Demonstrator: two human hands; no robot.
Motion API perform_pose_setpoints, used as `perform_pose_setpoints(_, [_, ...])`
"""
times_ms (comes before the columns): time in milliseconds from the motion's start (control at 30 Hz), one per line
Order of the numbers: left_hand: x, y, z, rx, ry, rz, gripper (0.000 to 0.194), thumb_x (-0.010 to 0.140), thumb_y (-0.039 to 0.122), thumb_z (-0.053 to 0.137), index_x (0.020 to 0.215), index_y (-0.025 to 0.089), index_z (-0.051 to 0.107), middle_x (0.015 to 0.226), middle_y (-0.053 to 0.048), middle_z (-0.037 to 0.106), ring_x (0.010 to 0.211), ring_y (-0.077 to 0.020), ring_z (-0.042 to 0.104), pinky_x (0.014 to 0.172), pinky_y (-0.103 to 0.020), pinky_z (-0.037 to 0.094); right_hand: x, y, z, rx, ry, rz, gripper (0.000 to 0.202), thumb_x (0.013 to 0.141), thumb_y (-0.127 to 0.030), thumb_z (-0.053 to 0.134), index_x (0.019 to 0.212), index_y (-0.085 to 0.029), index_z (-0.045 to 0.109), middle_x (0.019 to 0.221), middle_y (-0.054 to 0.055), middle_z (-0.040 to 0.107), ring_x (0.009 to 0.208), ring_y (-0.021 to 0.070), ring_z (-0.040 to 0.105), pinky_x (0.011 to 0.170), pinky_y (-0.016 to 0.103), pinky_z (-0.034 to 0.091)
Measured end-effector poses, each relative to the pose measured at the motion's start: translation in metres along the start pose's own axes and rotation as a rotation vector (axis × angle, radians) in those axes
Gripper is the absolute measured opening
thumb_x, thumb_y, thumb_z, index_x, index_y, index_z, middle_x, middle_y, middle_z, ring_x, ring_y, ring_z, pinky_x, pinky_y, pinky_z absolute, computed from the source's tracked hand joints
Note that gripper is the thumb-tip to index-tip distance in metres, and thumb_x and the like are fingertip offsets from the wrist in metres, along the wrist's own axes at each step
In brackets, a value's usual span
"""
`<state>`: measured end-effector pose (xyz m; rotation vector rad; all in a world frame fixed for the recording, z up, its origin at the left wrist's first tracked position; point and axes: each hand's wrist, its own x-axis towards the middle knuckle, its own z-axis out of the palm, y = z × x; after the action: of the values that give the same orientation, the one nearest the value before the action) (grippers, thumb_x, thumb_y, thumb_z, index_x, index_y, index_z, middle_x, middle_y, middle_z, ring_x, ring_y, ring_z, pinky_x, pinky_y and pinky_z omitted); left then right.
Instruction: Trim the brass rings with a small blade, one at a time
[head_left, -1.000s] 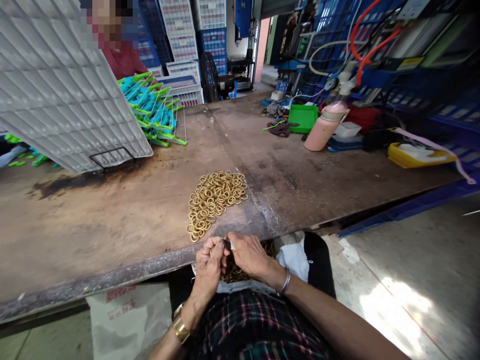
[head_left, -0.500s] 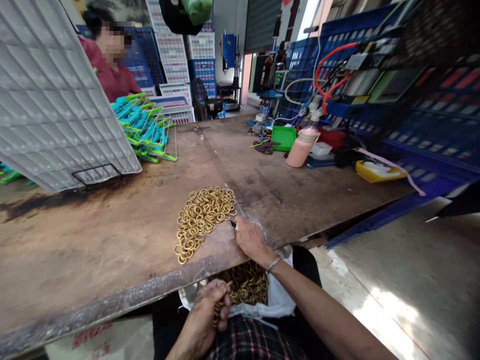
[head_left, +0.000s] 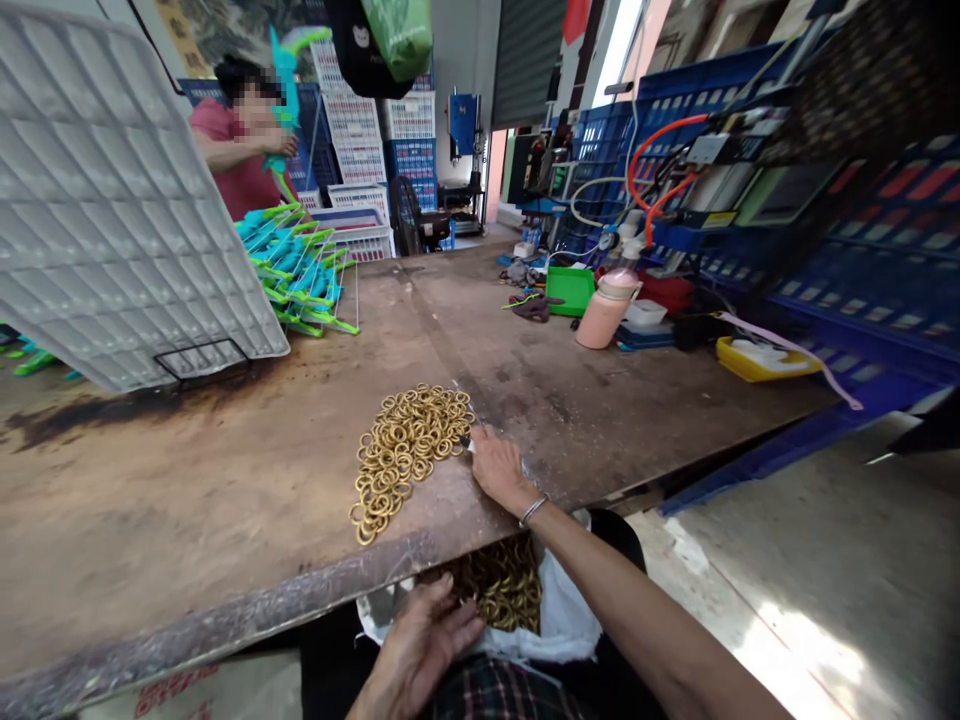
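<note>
L hand [head_left: 427, 640] splayed at sack [head_left: 564, 600]; R hand [head_left: 499, 468] grips blk item [head_left: 465, 443] by rings [head_left: 412, 440]; red bag print [head_left: 174, 692] illeg.

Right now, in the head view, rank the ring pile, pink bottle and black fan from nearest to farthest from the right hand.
1. Ring pile: just left of the right hand.
2. Pink bottle: forward, to the right.
3. Black fan: beyond the table's far edge.

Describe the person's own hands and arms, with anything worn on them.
The left hand and right hand wear no gloves. A thin silver bracelet circles the right wrist; no sleeve shows on the right forearm. The frame cuts off the left arm near the wrist.
</note>
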<state>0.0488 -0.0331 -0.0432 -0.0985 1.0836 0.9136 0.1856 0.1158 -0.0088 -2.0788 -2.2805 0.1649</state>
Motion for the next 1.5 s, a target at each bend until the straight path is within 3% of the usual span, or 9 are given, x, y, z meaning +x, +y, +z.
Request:
perform_pose_setpoints(167, [-0.004, -0.001, -0.001, 0.040, 0.026, 0.072, 0.024, 0.070, 0.017, 0.066, 0.083, 0.017, 0.045, 0.078, -0.005, 0.056, 0.073, -0.0249, 0.066, 0.064, -0.035, 0.052, -0.005, 0.010, -0.002, 0.136, 0.024, -0.052, 0.023, 0.087, -0.015, 0.031, 0.102, -0.017, 0.048, 0.099, 0.009, 0.055, 0.080, 0.0167, 0.056, 0.067, 0.026, 0.037])
perform_pose_setpoints(300, [-0.016, 0.000, 0.005, 0.111, 0.052, 0.100, 0.026, 0.072, 0.018, 0.063, 0.091, 0.015, 0.047, 0.078, -0.005, 0.058, 0.071, -0.0236, 0.066, 0.059, -0.032, 0.051, -0.013, 0.016, -0.004, 0.465, 0.054, -0.120, 0.018, 0.085, -0.018, 0.035, 0.087, -0.015, 0.052, 0.081, 0.004, 0.057, 0.073, 0.0140, 0.052, 0.064, 0.023, 0.034])
perform_pose_setpoints(400, [-0.028, 0.002, 0.009, 0.224, -0.010, 0.113, 0.029, 0.070, 0.023, 0.064, 0.093, 0.014, 0.049, 0.076, -0.006, 0.059, 0.063, -0.0189, 0.064, 0.048, -0.025, 0.047, -0.025, 0.017, -0.005, 0.710, -0.001, -0.165, 0.015, 0.082, -0.020, 0.038, 0.078, -0.016, 0.052, 0.067, -0.002, 0.051, 0.064, 0.0116, 0.046, 0.060, 0.021, 0.032])
perform_pose_setpoints(500, [-0.035, 0.006, 0.013, 0.377, -0.071, 0.315, 0.036, 0.068, 0.035, 0.065, 0.095, 0.015, 0.050, 0.072, -0.003, 0.060, 0.049, -0.0110, 0.055, 0.037, -0.019, 0.037, -0.039, 0.014, -0.007, 0.875, -0.091, -0.229, 0.012, 0.079, -0.021, 0.041, 0.073, -0.016, 0.050, 0.062, -0.005, 0.045, 0.060, 0.0098, 0.042, 0.058, 0.020, 0.030])
perform_pose_setpoints(600, [-0.034, 0.017, 0.020, 0.529, -0.019, 0.625, 0.045, 0.071, 0.043, 0.060, 0.105, 0.018, 0.047, 0.059, 0.004, 0.055, 0.039, -0.0071, 0.043, 0.033, -0.017, 0.032, -0.053, 0.008, -0.012, 0.979, -0.207, -0.318, 0.012, 0.079, -0.023, 0.042, 0.072, -0.016, 0.048, 0.063, -0.006, 0.043, 0.061, 0.0087, 0.040, 0.058, 0.019, 0.030])
perform_pose_setpoints(667, [-0.030, 0.026, 0.024, 0.619, 0.004, 0.744, 0.047, 0.073, 0.043, 0.056, 0.111, 0.017, 0.045, 0.054, 0.006, 0.051, 0.038, -0.0071, 0.042, 0.035, -0.017, 0.033, -0.060, 0.004, -0.015, 1.014, -0.267, -0.364, 0.011, 0.079, -0.022, 0.042, 0.072, -0.016, 0.048, 0.065, -0.005, 0.044, 0.063, 0.0084, 0.040, 0.060, 0.019, 0.031])
perform_pose_setpoints(833, [-0.021, 0.036, 0.026, 0.658, -0.084, 0.698, 0.038, 0.073, 0.046, 0.055, 0.093, 0.014, 0.055, 0.058, 0.004, 0.054, 0.037, -0.0053, 0.039, 0.035, -0.017, 0.030, -0.071, -0.005, -0.019, 1.050, -0.331, -0.377, 0.010, 0.078, -0.019, 0.041, 0.073, -0.016, 0.050, 0.066, -0.005, 0.045, 0.063, 0.0079, 0.039, 0.060, 0.019, 0.031])
perform_pose_setpoints(1033, [-0.020, 0.030, 0.017, 0.604, -0.136, 0.679, 0.030, 0.077, 0.046, 0.052, 0.071, 0.016, 0.051, 0.043, 0.008, 0.043, 0.035, -0.0048, 0.031, 0.037, -0.017, 0.026, -0.076, -0.011, -0.016, 1.105, -0.499, -0.261, 0.010, 0.078, -0.023, 0.040, 0.073, -0.018, 0.047, 0.054, -0.008, 0.035, 0.048, 0.0061, 0.030, 0.045, 0.018, 0.023])
perform_pose_setpoints(1500, [-0.023, 0.027, 0.017, 0.705, -0.056, 0.866, 0.026, 0.079, 0.040, 0.052, 0.067, 0.016, 0.052, 0.053, 0.003, 0.052, 0.040, -0.0064, 0.041, 0.039, -0.018, 0.032, -0.081, -0.021, -0.011, 1.065, -0.451, -0.269, 0.037, 0.087, -0.031, 0.036, 0.055, -0.016, 0.048, 0.046, -0.005, 0.042, 0.046, 0.0064, 0.037, 0.048, 0.019, 0.028])
